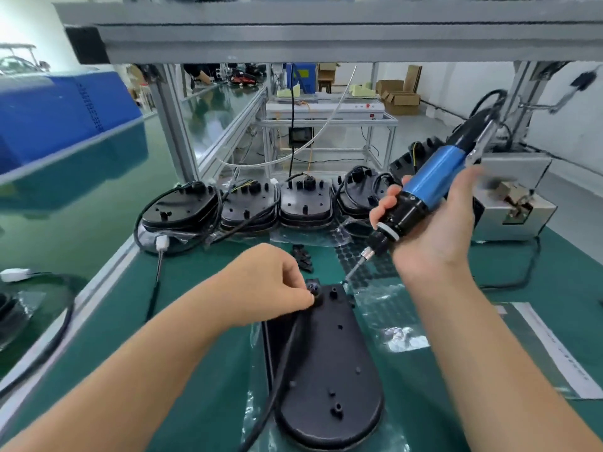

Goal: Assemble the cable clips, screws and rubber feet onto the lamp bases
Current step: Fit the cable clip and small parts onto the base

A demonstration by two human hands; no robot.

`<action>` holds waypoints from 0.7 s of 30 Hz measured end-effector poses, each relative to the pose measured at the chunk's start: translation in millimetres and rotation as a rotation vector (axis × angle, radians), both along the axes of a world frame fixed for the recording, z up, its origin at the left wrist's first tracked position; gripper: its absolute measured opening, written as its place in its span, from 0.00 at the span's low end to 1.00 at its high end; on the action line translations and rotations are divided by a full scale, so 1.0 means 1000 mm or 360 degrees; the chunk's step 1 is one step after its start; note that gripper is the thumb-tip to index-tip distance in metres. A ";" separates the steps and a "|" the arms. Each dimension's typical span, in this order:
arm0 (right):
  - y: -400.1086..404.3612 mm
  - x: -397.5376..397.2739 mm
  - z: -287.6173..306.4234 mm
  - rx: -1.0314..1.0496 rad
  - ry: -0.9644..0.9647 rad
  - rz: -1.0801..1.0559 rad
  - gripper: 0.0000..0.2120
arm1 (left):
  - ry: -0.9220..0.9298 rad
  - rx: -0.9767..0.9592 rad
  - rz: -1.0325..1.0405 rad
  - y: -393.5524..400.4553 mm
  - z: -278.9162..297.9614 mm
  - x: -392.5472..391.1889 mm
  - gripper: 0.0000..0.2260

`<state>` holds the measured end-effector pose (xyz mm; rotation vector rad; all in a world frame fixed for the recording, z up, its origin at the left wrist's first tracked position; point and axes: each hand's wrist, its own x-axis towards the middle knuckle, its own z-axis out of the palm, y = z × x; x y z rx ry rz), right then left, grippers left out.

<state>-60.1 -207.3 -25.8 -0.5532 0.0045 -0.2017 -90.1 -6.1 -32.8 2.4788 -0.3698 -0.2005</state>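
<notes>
Pinching a cable clip (311, 286) with my left hand (270, 285) on the lamp base (326, 363), right hand (434, 223) wrapped round the screwdriver (421, 194); stacked bases (248, 203) crowd 12 o'clock on the desk (195, 321).

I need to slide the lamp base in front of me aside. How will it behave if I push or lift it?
The lamp base looks like stiff moulded plastic, so it should keep its shape. It lies flat and wide, so tipping or rolling seems unlikely. It rests on glossy plastic film, so it may slip easily, and the attached black cable will probably drag floppily behind.
</notes>
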 end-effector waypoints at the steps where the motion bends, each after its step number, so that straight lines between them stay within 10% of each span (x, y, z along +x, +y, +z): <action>1: 0.006 0.002 0.002 -0.0021 -0.0006 0.0025 0.31 | 0.0020 -0.0024 0.0003 0.002 0.000 0.002 0.04; 21: 0.059 -0.002 0.003 -0.0329 -0.0281 0.0031 0.30 | -0.0070 -0.0335 -0.0153 0.026 -0.022 0.012 0.04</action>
